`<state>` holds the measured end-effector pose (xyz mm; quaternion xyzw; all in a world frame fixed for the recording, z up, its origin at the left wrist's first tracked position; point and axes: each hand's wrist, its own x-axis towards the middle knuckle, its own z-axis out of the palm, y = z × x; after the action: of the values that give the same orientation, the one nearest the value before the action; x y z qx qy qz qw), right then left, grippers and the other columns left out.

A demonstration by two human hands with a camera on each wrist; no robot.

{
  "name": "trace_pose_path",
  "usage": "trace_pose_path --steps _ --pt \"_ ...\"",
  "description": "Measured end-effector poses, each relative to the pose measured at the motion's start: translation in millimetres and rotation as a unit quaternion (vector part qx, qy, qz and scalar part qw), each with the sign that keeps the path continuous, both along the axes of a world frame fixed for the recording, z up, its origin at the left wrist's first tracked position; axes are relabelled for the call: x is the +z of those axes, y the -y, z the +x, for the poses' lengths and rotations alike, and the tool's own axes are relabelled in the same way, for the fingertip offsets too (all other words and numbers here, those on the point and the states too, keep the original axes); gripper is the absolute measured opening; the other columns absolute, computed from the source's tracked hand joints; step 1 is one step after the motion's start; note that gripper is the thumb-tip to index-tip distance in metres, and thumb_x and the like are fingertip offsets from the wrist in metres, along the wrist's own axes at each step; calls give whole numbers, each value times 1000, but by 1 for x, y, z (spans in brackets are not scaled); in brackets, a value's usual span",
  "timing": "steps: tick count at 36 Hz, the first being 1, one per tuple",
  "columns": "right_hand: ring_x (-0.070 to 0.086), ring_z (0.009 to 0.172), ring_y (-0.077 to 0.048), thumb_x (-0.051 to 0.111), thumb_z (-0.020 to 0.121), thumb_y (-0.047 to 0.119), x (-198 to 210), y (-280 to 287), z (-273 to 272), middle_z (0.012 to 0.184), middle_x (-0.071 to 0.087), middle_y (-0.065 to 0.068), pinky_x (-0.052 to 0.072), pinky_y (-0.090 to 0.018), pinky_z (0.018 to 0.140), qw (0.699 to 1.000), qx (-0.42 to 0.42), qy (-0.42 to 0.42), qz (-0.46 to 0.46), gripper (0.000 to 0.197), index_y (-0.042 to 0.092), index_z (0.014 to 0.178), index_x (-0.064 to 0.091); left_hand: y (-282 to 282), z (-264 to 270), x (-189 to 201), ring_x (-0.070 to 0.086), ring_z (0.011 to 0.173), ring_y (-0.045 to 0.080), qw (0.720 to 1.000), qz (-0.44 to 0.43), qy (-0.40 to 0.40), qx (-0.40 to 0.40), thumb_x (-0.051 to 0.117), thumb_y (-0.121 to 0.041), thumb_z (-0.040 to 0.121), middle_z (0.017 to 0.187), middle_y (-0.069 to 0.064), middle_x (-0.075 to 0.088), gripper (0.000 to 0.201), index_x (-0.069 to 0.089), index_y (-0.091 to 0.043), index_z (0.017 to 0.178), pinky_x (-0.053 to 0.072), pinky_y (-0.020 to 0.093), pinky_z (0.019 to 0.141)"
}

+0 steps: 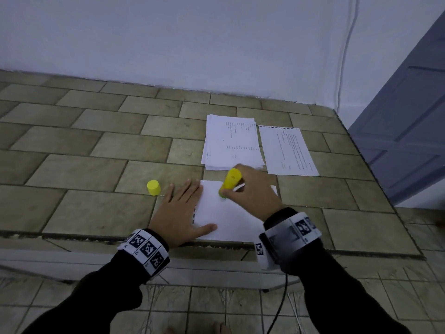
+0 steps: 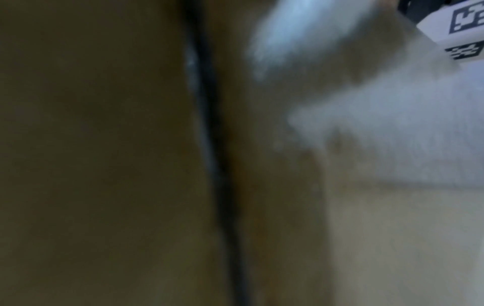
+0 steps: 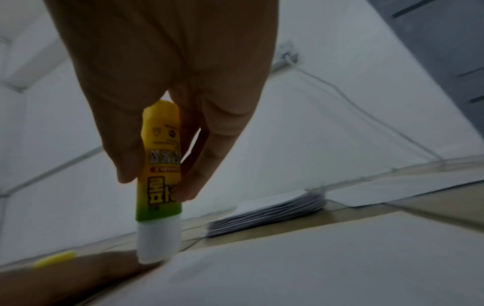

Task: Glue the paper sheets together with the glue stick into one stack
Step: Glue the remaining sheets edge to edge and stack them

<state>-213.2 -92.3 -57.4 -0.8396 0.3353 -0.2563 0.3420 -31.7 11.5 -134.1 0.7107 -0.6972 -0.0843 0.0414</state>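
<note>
The right hand has its fingers and thumb curled round a yellow-and-green plastic glue stick, tilted with the white glue end down on the blank white paper sheet near that sheet's far left corner; held low on the barrel like that, it looks set to rub glue along the edge. The left hand lies flat, fingers straight and spread, palm on the tile and thumb pressing the sheet's near left corner, seemingly to keep the paper from sliding under the stick. Just left of the sheet, beyond the left fingertips, the small yellow cap stands on the tiled ledge, out of the way but within reach. Beyond the sheet sits a loose stack of printed white pages, close behind the right hand, and to that stack's right lies a single printed page, just apart from it.
</note>
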Motion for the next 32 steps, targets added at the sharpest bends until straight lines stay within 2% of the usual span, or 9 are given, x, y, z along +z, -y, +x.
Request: trace_pose_path --steps 6,10,13,20,25,30,32 --pt "59 76 -22 74 79 15 -6 -16 33 80 61 -9 52 -46 72 998 45 -45 0 22 6 82 55 2 3 -9 -7 150 13 1000 -22 -3 -6 12 -93 71 164 -5 6 113 7 -20 157 -10 44 120" --pt "56 73 -22 71 78 12 -6 -19 39 77 59 -8 51 -47 68 996 60 -59 -23 17 5 77 56 2 3 -8 -2 151 14 999 -40 -13 -13 13 -94 72 163 -5 12 109 15 -24 156 -9 45 120" --pt "55 72 -22 70 78 11 -6 -19 38 75 58 -8 50 -47 67 995 60 -71 -33 16 5 75 55 3 2 -8 -2 151 14 999 -35 -12 -10 14 -93 71 164 -4 11 111 13 -22 156 -8 45 120" --pt "59 74 -21 71 78 17 -7 -11 12 78 61 -6 53 -46 71 996 15 -85 2 19 8 80 55 1 1 -5 -8 150 13 1000 -5 5 -3 -4 -96 62 164 -1 -1 127 6 -13 157 -12 44 120" --pt "62 74 -23 68 76 19 -9 -2 -16 75 62 -4 54 -47 69 997 -6 -71 22 17 12 75 53 0 0 -3 -5 150 13 1000 -15 -1 -1 -4 -96 62 164 -1 3 126 11 -13 156 -8 45 121" --pt "64 69 -28 66 82 17 -10 6 -47 71 65 -12 54 -47 65 995 -46 -85 -6 17 4 74 58 -1 -1 -1 -3 151 13 1000 -16 4 0 -8 -96 61 164 -2 4 127 13 -13 156 -7 45 121" --pt "65 69 -26 67 81 19 -10 9 -59 72 66 -11 54 -45 65 993 -70 -91 -17 18 4 75 60 -1 -1 -1 -2 151 14 1000 -20 3 -1 -7 -95 62 164 -1 6 127 14 -13 156 -7 45 121"
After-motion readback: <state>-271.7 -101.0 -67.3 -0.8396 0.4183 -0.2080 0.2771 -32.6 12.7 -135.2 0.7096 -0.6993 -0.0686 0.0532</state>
